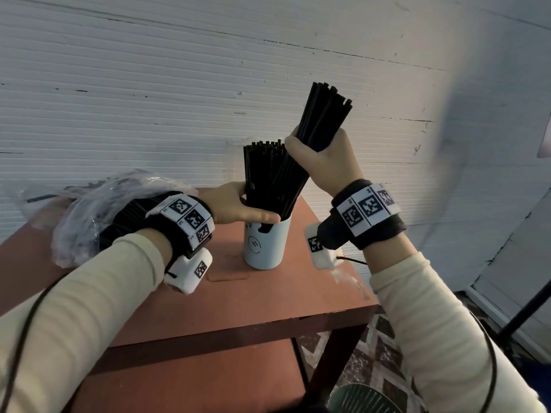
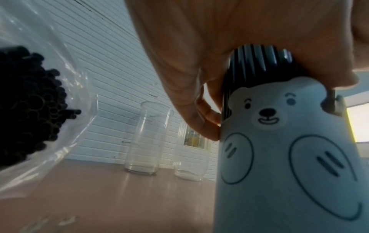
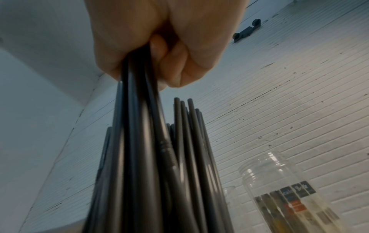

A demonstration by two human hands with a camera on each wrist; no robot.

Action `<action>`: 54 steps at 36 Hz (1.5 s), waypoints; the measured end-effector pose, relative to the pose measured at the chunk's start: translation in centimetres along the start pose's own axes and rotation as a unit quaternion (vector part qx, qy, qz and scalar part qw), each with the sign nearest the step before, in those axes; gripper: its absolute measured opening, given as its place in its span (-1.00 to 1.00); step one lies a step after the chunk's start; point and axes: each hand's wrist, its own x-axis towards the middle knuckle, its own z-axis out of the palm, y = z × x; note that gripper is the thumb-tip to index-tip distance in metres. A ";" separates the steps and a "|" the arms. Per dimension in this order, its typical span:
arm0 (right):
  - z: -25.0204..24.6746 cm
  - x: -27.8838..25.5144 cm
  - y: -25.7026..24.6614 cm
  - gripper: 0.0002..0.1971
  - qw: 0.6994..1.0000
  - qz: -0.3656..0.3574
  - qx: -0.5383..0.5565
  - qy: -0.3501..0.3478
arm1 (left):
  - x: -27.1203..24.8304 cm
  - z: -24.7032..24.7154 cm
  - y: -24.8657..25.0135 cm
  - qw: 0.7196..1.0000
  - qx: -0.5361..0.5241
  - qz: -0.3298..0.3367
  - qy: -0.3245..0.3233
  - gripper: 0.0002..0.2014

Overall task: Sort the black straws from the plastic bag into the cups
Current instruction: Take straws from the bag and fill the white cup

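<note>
A pale blue bear-face cup (image 1: pixel 265 244) stands on the red-brown table (image 1: pixel 268 296), packed with black straws (image 1: pixel 262 174). My right hand (image 1: pixel 325 162) grips a tilted bundle of black straws (image 1: pixel 323 114) whose lower ends reach into the cup. My left hand (image 1: pixel 238 204) wraps around the straws at the cup's rim, thumb in front. In the left wrist view the left hand (image 2: pixel 199 123) curls around the straws above the bear cup (image 2: pixel 289 157). In the right wrist view the right hand (image 3: pixel 155 47) clenches the bundle (image 3: pixel 139 157). The clear plastic bag (image 1: pixel 89 210) with more straws lies at the left.
Two clear glasses (image 2: pixel 147 138) stand behind the cup near the white slatted wall (image 1: pixel 149 84). A labelled clear jar (image 3: pixel 283 193) stands close by. The table's front edge (image 1: pixel 238 326) and right corner are near my right wrist. A patterned floor lies below.
</note>
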 end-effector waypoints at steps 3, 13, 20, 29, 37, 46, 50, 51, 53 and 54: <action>0.1 0.0 0.1 -0.76 1.000 -0.002 0.001 -0.007 | 0.0 0.4 0.0 1.000 -0.010 0.000 0.008 -0.13; 0.8 0.1 0.2 -0.71 0.999 -0.014 -0.012 -0.027 | -0.5 0.4 0.0 0.999 -0.023 0.008 -0.027 0.17; 2.0 -0.4 0.8 -0.65 0.998 -0.032 -0.027 -0.043 | -0.4 0.0 -0.6 0.994 -0.069 0.029 -0.078 0.02; 1.7 -0.8 1.8 -0.59 1.000 -0.011 -0.022 -0.015 | -0.7 -0.2 -1.0 0.995 -0.048 0.054 -0.073 -0.12; 1.9 -0.8 1.7 -0.60 0.999 -0.008 -0.035 -0.010 | -0.4 0.8 -0.7 0.999 0.010 0.026 0.024 -0.46; 2.3 -1.1 1.5 -0.60 0.999 -0.021 -0.033 -0.003 | -0.7 1.3 -0.3 0.997 0.039 0.046 0.056 -0.65; 2.4 -1.2 1.6 -0.61 0.999 -0.016 -0.033 0.002 | -0.8 1.4 -0.2 0.998 0.016 0.035 0.043 -0.47; 2.4 -1.2 1.7 -0.61 0.999 -0.017 -0.032 0.002 | -0.9 1.4 -0.1 0.999 0.009 0.030 0.039 -0.39; 2.4 -1.2 1.9 -0.62 0.999 -0.019 -0.033 0.005 | -1.1 1.4 -0.1 0.999 -0.005 0.031 0.031 -0.29; 2.5 -1.2 1.9 -0.62 0.999 -0.020 -0.035 0.006 | -1.2 1.4 -0.1 0.999 -0.015 0.033 0.029 -0.24</action>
